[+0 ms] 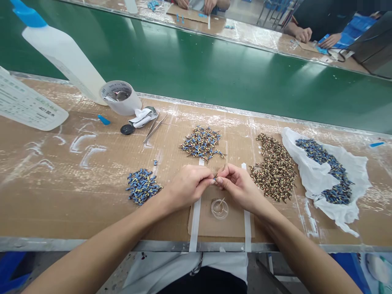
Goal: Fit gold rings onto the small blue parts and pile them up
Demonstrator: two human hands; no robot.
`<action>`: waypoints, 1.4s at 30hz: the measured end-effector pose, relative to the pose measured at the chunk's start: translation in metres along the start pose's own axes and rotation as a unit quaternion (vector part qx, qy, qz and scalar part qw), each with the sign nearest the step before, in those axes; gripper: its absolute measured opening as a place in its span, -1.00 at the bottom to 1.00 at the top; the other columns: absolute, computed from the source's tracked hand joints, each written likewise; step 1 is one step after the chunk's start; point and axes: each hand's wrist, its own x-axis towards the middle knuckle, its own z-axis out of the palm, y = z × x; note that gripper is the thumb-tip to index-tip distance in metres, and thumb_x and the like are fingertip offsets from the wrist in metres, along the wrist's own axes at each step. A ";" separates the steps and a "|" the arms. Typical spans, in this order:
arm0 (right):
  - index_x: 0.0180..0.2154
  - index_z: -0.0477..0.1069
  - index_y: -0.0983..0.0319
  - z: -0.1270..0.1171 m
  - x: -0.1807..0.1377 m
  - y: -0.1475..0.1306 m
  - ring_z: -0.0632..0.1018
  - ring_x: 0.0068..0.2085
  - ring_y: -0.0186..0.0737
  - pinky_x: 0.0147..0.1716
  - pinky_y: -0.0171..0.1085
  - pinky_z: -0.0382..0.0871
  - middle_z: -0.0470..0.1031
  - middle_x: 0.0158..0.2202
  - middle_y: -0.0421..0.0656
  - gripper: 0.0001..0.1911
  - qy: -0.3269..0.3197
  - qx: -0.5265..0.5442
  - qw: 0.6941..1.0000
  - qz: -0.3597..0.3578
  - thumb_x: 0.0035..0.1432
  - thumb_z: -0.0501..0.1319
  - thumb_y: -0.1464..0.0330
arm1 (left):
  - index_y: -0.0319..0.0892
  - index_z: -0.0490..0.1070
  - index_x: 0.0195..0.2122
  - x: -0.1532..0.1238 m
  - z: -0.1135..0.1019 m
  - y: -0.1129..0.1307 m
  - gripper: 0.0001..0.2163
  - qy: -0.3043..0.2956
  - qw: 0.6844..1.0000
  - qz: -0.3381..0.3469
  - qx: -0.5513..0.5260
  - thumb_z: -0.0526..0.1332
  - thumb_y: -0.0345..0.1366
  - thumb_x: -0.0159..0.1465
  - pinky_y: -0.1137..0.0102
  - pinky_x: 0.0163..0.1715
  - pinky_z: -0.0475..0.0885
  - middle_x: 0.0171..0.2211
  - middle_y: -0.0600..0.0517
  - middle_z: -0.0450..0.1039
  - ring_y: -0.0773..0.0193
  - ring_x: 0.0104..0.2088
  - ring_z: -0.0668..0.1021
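Observation:
My left hand (188,184) and my right hand (239,185) meet over a cardboard pad (220,228), fingertips pinched together. Between them is a tiny dark and bluish part (215,178), mostly hidden by the fingers. Just below sits a round clear dish (219,214) with a thin stick in it. Beyond the hands lies a pile of small blue, brass and brown parts (202,143). Left of my left hand is a heap of small blue and yellowish parts (142,186); close to my right hand spreads a larger heap of brown and brass parts (274,169).
White plastic sheeting (298,163) at right holds more blue parts. Tweezers (154,128), a black cap (127,129), a tape roll (122,102) and two bottles (65,61) (30,104) stand or lie at left. Past the green belt (196,69), other people's hands work.

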 end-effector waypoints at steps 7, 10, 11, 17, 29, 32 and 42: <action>-0.37 0.39 0.25 -0.009 0.001 -0.013 0.44 -0.39 -0.35 -0.36 -0.33 0.35 0.44 -0.42 -0.21 -0.82 0.025 0.033 0.999 -0.008 0.19 0.28 0.29 | -0.24 0.47 -0.36 0.004 -0.004 0.009 -0.83 0.034 0.995 -0.049 -0.078 0.13 -0.36 0.33 0.48 -0.44 0.22 -0.50 0.07 0.41 0.37 -0.48 0.39; -0.35 0.42 0.26 -0.009 0.002 -0.011 0.46 -0.40 -0.36 -0.35 -0.34 0.38 0.46 -0.42 -0.20 -0.84 0.044 0.051 0.998 -0.004 0.18 0.30 0.30 | -0.24 0.47 -0.27 0.005 -0.005 0.011 -0.84 0.028 0.994 -0.058 -0.091 0.12 -0.32 0.35 0.49 -0.46 0.22 -0.47 0.08 0.41 0.38 -0.48 0.39; -0.34 0.43 0.25 -0.009 0.003 -0.010 0.47 -0.40 -0.36 -0.35 -0.34 0.39 0.47 -0.42 -0.20 -0.84 0.046 0.057 0.997 -0.002 0.18 0.30 0.29 | -0.24 0.46 -0.26 0.005 -0.005 0.010 -0.83 0.019 0.995 -0.050 -0.083 0.10 -0.32 0.36 0.48 -0.45 0.21 -0.46 0.08 0.41 0.38 -0.48 0.39; -0.34 0.39 0.24 -0.007 0.004 -0.005 0.48 -0.40 -0.34 -0.35 -0.34 0.41 0.47 -0.42 -0.20 -0.81 0.048 0.051 0.997 -0.016 0.18 0.29 0.25 | -0.26 0.34 -0.41 0.005 0.002 0.000 -0.76 -0.006 0.999 0.015 -0.032 0.00 -0.38 0.40 0.45 -0.41 0.18 -0.50 0.08 0.32 0.37 -0.47 0.34; -0.47 0.16 0.21 -0.012 0.005 0.001 0.29 -0.50 -0.35 -0.46 -0.33 0.13 0.21 -0.54 -0.27 -0.59 -0.013 -0.226 0.968 -0.113 0.43 -0.10 0.20 | -0.20 0.19 -0.47 0.005 0.009 -0.003 -0.74 -0.017 0.998 0.030 -0.046 -0.01 -0.34 0.40 0.44 -0.45 0.11 -0.55 0.13 0.20 0.39 -0.51 0.26; -0.47 0.10 0.20 -0.009 0.006 0.002 0.24 -0.52 -0.36 -0.48 -0.33 0.07 0.15 -0.56 -0.29 -0.62 -0.006 -0.270 0.954 -0.131 0.42 -0.09 0.23 | -0.20 0.16 -0.49 0.006 0.011 -0.002 -0.72 -0.017 0.999 0.019 -0.048 -0.02 -0.33 0.40 0.44 -0.46 0.10 -0.56 0.12 0.19 0.39 -0.52 0.25; -0.46 0.04 0.19 -0.006 0.007 0.003 0.26 -0.50 -0.33 -0.46 -0.32 0.04 0.16 -0.54 -0.27 -0.65 -0.027 -0.323 0.937 -0.129 0.42 -0.10 0.28 | -0.21 0.20 -0.49 0.004 0.012 0.000 -0.76 -0.020 0.998 -0.004 -0.051 0.01 -0.37 0.35 0.43 -0.47 0.10 -0.58 0.12 0.20 0.39 -0.54 0.26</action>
